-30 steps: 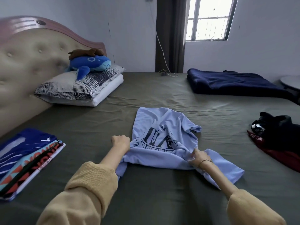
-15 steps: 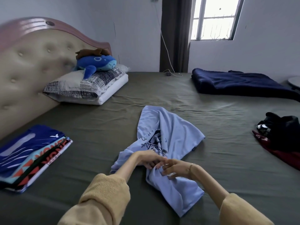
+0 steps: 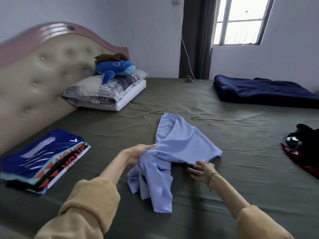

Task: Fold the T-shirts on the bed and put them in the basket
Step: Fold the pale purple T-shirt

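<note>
Cloth first: the light blue T-shirt [image 3: 179, 149] lies on the olive bed [image 3: 224, 121] straight ahead of the person, right between the two arms, bunched rather than flat. Its long axis runs away from the person and a little to the left, from a crumpled, twisted tail nearest the body to a rounded end farther up the bed; a wider flap spreads out to the right. The left hand [image 3: 138, 153] is on the shirt at its narrow waist, fingers curled round a gathered fold and lifting it slightly off the sheet. The right hand [image 3: 201, 170] sits at the near edge of the right flap with fingers spread and relaxed; its fingertips seem to touch or just reach under the hem, but whether it has any hold I cannot tell. Both hands are about equally near the shirt, one on each side of the middle, apart from each other. My guess is the next move is to spread the shirt flat, which needs the right hand to take the flap and pull against the left. Well off to the left lies a stack of folded shirts [image 3: 43, 157]; a dark heap of clothes [image 3: 303, 144] waits at the right edge. No basket is in view.
</note>
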A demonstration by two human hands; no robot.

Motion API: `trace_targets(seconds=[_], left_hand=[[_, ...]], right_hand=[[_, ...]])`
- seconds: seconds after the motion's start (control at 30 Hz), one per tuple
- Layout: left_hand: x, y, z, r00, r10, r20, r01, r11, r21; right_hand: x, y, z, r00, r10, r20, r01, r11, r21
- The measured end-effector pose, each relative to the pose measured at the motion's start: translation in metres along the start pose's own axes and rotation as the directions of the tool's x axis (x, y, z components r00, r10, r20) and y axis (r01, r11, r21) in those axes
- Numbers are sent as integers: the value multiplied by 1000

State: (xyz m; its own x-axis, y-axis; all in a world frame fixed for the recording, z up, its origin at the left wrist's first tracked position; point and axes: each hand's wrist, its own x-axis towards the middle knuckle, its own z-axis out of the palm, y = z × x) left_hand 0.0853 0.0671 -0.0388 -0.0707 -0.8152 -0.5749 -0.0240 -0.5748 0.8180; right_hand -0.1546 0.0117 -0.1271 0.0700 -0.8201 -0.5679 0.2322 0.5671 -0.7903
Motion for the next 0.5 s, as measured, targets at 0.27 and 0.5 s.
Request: trace_targets(seconds=[0.27,0.5], left_hand=[[-70,18,-38,988,-18,150,-78,788,611],[-108,18,-69,976,161,-148,28,580,814]], right_hand=[[-15,14,39,989,-5,-146,37,976,213],[-34,11,62,972,-222,-79,230,967,113]])
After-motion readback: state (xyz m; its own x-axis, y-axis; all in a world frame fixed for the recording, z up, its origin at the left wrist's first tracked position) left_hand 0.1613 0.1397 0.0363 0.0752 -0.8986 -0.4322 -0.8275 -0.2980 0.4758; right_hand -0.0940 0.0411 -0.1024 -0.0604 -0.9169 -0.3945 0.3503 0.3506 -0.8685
